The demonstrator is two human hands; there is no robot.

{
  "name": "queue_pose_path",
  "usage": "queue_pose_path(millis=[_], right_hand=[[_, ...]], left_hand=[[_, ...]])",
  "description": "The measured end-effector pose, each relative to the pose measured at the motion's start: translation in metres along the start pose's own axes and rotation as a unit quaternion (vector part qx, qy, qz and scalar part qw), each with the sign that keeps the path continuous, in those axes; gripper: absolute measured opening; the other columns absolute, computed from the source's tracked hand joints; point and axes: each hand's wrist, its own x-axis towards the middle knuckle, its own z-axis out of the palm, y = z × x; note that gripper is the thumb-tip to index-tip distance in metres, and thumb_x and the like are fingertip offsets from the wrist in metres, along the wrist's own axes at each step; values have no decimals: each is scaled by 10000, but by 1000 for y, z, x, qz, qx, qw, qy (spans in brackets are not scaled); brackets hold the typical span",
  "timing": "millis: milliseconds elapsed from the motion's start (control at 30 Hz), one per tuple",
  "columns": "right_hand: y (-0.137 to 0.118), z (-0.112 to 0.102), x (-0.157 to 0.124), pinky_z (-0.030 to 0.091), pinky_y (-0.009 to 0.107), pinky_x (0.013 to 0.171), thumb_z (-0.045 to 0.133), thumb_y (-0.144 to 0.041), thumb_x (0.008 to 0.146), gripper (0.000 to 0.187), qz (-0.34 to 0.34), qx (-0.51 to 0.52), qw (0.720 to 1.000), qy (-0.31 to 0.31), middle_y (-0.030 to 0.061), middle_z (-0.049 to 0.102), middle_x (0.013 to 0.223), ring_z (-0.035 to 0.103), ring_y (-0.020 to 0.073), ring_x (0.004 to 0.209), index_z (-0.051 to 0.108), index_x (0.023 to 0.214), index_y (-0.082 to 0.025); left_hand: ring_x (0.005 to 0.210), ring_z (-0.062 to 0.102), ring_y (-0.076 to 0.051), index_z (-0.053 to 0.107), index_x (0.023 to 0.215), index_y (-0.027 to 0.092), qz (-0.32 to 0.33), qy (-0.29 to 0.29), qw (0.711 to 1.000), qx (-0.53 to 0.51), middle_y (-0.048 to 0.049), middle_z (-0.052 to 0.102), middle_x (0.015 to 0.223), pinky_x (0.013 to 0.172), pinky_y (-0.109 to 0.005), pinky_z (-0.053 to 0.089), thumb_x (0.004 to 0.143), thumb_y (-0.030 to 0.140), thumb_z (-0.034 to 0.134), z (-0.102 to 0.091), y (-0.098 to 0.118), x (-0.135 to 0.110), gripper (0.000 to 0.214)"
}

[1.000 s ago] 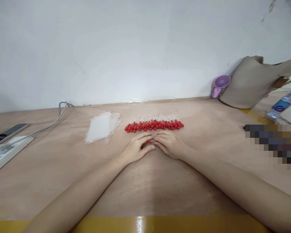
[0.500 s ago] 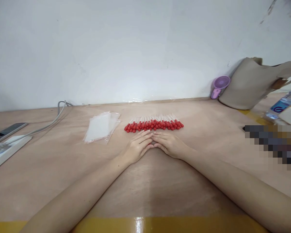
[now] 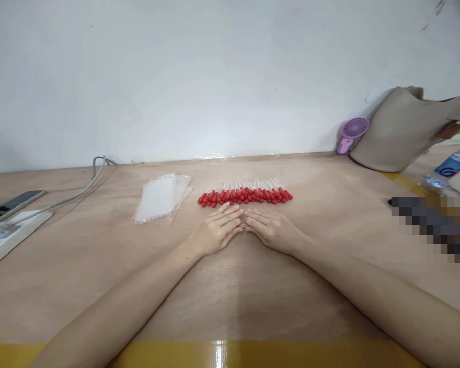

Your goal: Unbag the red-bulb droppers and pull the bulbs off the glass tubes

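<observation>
Brown surface (image 3: pixel 249 306) is stretching back to a pale wall (image 3: pixel 230 76), and yellow tape (image 3: pixel 291 354) is running along the near edge. On the left side, a flat phone (image 3: pixel 15 203) is lying by a white power strip (image 3: pixel 15 238), and a grey cord (image 3: pixel 71 200) is curling up toward the wall. On the right side, a purple fan (image 3: pixel 353 130) is standing right by a big beige bag (image 3: pixel 391 133), with a water bottle (image 3: pixel 450 166) sitting nearer. Blurry squares are hiding something dark below that.

Half a second ago the fingertips were meeting; now they are sitting a tiny bit apart, and more of a thin stick (image 3: pixel 243 225) is showing between them. The red-tipped sticks (image 3: pixel 245 196) are staying in their row, and the clear packets (image 3: pixel 159 198) are staying flat to the left.

The left hand (image 3: pixel 217 229) is pinching one end of the thin stick, thumb close under the fingers. The right hand (image 3: pixel 273 229) is pinching the other end the same way. Both are curving low over the surface, just in front of the row, and the fingers are covering most of the stick.
</observation>
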Motion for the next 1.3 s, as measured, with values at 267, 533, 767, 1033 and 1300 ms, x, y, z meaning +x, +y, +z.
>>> queue_pose_path(millis=[267,533,767,1033,1300], right_hand=[[-1,-5,-1,532,302,822,414,-196,899,218,3,7,1000,-30,122,675,966,640,185,906,615,875,-113],[0,-6,-1,524,298,841,420,-197,898,205,-8,-2,1000,-25,104,677,948,635,175,907,604,855,-119],[-1,-6,-3,518,302,865,421,-189,897,207,-31,-16,999,-14,92,678,937,632,172,919,607,837,-124],[3,-15,-4,527,324,871,498,-162,859,157,-82,-48,995,26,107,683,940,631,207,942,623,905,-79],[-4,-8,-8,486,292,926,479,-311,878,301,81,133,987,-35,99,606,1149,570,167,1064,562,1108,-135]], left_hand=[[1109,543,-185,608,934,116,-51,-34,995,-76,-116,626,1117,1038,-418,360,858,218,499,2,1,-1,168],[1100,550,-192,615,935,127,-85,-75,986,-119,-116,633,1103,1047,-443,335,878,238,462,0,1,-1,198],[1088,558,-172,615,984,121,-107,-89,975,-174,-109,637,1097,1054,-405,335,884,228,445,-1,2,-3,225],[1119,536,-177,608,959,135,-89,-72,977,-182,-110,624,1123,1049,-414,341,875,230,469,-2,3,-6,188],[1101,549,-181,585,953,142,-61,-29,991,-113,-106,630,1109,1030,-428,373,859,232,503,2,3,-9,154]])
